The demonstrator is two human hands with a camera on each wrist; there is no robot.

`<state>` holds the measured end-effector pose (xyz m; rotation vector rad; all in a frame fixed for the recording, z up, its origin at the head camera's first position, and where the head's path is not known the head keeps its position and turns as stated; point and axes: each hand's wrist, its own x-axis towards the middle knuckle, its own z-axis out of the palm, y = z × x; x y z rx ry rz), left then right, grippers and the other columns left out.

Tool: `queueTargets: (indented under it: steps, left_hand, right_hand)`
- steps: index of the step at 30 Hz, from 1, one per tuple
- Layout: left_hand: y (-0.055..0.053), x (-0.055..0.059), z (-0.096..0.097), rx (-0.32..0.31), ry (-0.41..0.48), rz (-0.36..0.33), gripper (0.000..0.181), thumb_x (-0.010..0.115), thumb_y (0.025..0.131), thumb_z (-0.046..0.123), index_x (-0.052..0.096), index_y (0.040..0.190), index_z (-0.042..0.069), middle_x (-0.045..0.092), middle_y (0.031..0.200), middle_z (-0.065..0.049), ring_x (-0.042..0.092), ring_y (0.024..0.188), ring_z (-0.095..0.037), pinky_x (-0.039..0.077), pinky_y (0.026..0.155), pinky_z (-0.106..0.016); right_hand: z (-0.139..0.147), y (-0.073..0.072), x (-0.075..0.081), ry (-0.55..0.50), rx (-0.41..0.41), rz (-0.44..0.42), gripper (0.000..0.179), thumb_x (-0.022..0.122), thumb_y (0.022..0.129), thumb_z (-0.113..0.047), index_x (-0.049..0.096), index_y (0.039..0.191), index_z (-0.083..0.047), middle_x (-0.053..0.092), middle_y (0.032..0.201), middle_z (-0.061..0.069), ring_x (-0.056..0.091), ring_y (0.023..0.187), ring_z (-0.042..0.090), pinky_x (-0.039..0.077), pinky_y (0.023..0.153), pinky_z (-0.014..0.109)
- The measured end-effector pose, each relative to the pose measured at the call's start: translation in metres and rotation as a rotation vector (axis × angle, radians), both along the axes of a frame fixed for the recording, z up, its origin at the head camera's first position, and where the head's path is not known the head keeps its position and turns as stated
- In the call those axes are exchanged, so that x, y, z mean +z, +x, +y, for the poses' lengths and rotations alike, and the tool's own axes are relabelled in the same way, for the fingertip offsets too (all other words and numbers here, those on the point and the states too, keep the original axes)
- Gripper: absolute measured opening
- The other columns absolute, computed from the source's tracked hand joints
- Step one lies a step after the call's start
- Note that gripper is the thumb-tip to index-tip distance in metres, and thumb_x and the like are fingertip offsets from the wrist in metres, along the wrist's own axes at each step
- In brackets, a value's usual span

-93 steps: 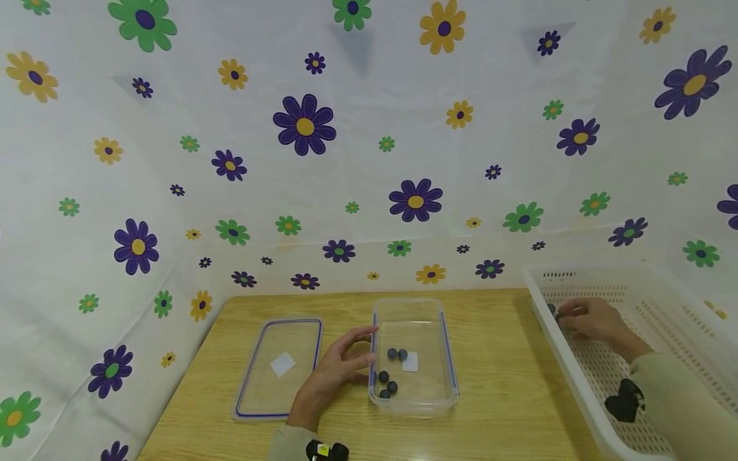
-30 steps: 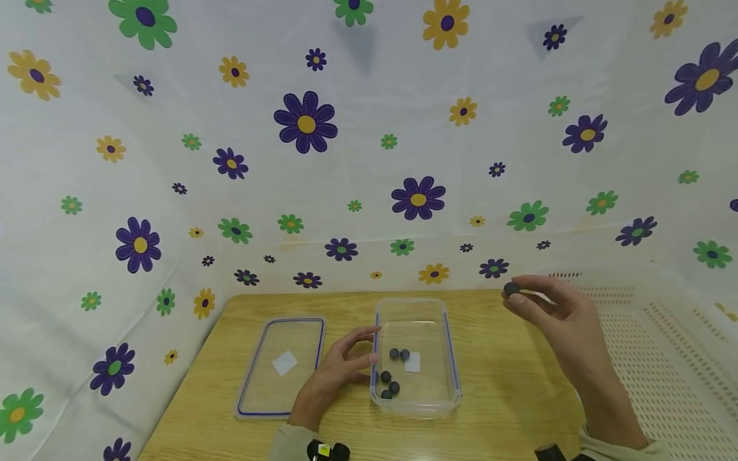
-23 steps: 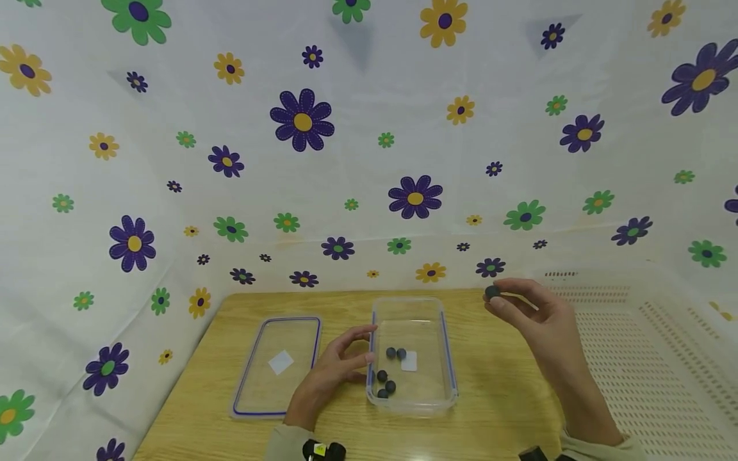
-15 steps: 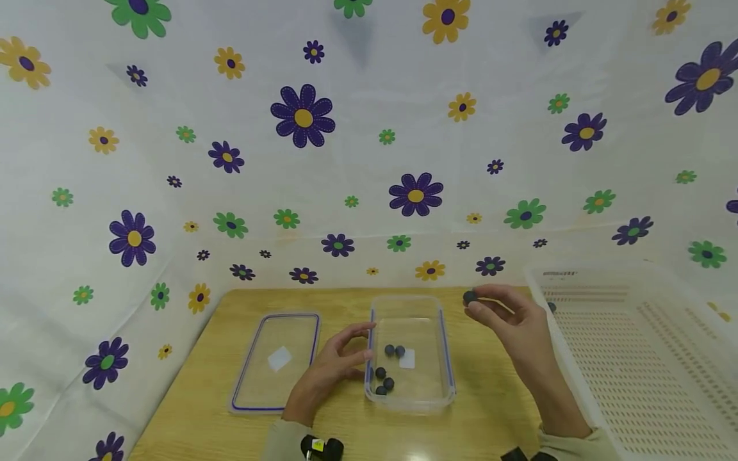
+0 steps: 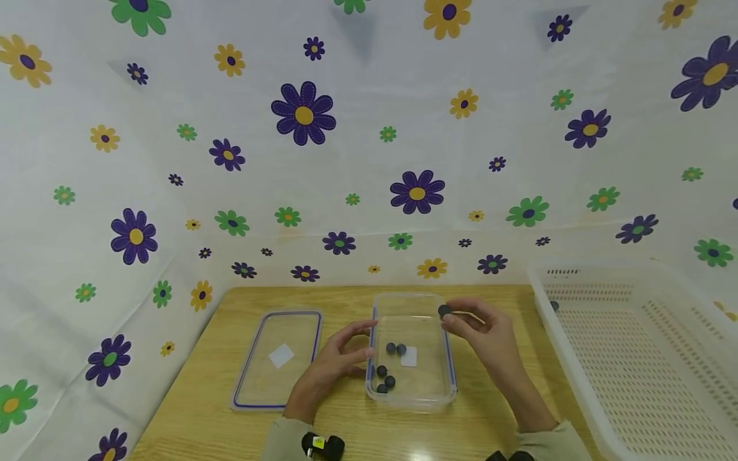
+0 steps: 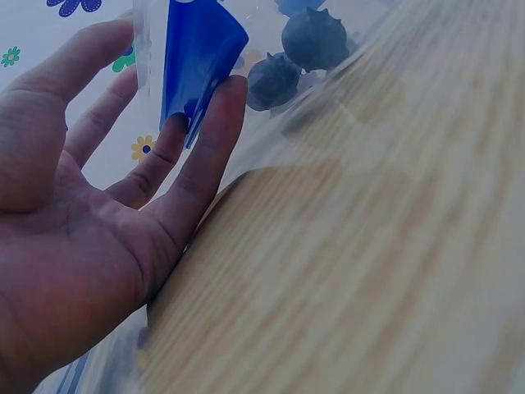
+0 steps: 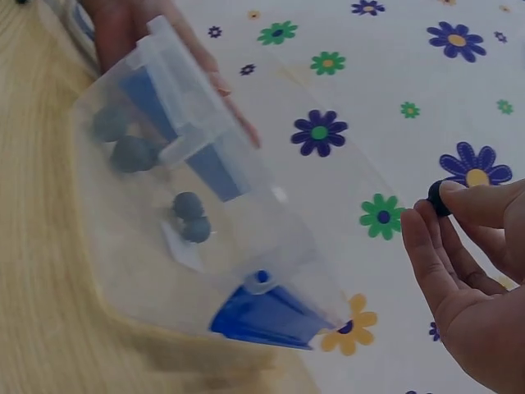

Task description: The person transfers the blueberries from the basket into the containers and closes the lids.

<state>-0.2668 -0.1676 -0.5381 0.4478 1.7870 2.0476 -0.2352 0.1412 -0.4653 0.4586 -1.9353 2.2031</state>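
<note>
A clear plastic box (image 5: 423, 390) with blue latches stands uncovered on the table. Several dark blueberries (image 5: 390, 381) lie in its left part; their crowns show in the left wrist view. My left hand (image 5: 327, 374) is at the box's left side, fingers extended and touching the wall beside the blue latch (image 6: 197, 57). Thumb and fingertips of my right hand (image 5: 487, 333) pinch one blueberry (image 5: 444, 311) at the far right rim of the box. From the right wrist camera, this held blueberry (image 7: 440, 198) appears above the level of the rim.
A flat clear lid (image 5: 259, 378) with a blue seal lies left of the box. On the right stands a large white perforated basket (image 5: 567, 365), with a blueberry (image 5: 554, 306) near its far left wall. Flower-printed cloth (image 5: 357, 160) hangs behind the table (image 5: 484, 416).
My right hand has lifted a blueberry out of the white basket and carried it left to the box's right rim. My left hand has stayed at the box's left side.
</note>
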Motion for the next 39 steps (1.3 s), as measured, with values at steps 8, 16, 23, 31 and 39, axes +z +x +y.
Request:
queueTargets:
  steps: [8,16,23,31,39]
  left_hand:
    - [0.000,0.000,-0.001,-0.006,0.010,-0.006,0.062,0.069,0.099,0.010,0.042,0.155,0.009,0.037,0.149,-0.023,0.061,0.119,-0.039,0.059,0.087,-0.054]
    - [0.000,-0.002,0.001,-0.011,0.007,-0.015,0.063,0.069,0.099,0.010,0.041,0.156,0.008,0.036,0.151,-0.022,0.060,0.121,-0.039,0.059,0.087,-0.054]
    - [0.002,0.002,0.000,-0.008,0.009,-0.010,0.064,0.069,0.099,0.011,0.041,0.156,0.008,0.036,0.149,-0.023,0.060,0.120,-0.039,0.059,0.086,-0.054]
    - [0.002,0.003,0.000,-0.008,0.016,-0.011,0.064,0.070,0.099,0.012,0.041,0.156,0.007,0.036,0.149,-0.024,0.061,0.119,-0.039,0.059,0.086,-0.054]
    - [0.000,0.000,0.000,-0.011,0.009,-0.010,0.064,0.069,0.099,0.010,0.040,0.156,0.008,0.036,0.149,-0.023,0.061,0.119,-0.037,0.060,0.086,-0.054]
  right_hand:
    - [-0.011,-0.005,-0.019,0.050,0.045,-0.006,0.027,0.071,0.094,0.002,0.065,0.118,0.013,0.065,0.115,0.024,0.073,0.098,0.027,0.061,0.085,0.037]
    - [-0.014,-0.004,-0.025,0.206,-0.003,-0.006,0.023,0.074,0.093,-0.002,0.070,0.115,0.004,0.068,0.116,0.022,0.070,0.100,0.014,0.060,0.085,0.028]
    - [-0.015,-0.006,-0.028,0.252,-0.019,0.005,0.022,0.075,0.093,-0.004,0.071,0.114,0.002,0.070,0.113,0.019,0.070,0.099,0.015,0.059,0.086,0.025]
    - [-0.015,-0.006,-0.028,0.245,-0.014,-0.034,0.024,0.072,0.095,-0.002,0.068,0.116,0.009,0.069,0.113,0.020,0.070,0.099,0.018,0.061,0.084,0.030]
    - [-0.016,-0.005,-0.025,0.233,-0.006,-0.031,0.021,0.072,0.095,-0.004,0.069,0.114,0.006,0.067,0.114,0.024,0.071,0.098,0.019,0.061,0.082,0.031]
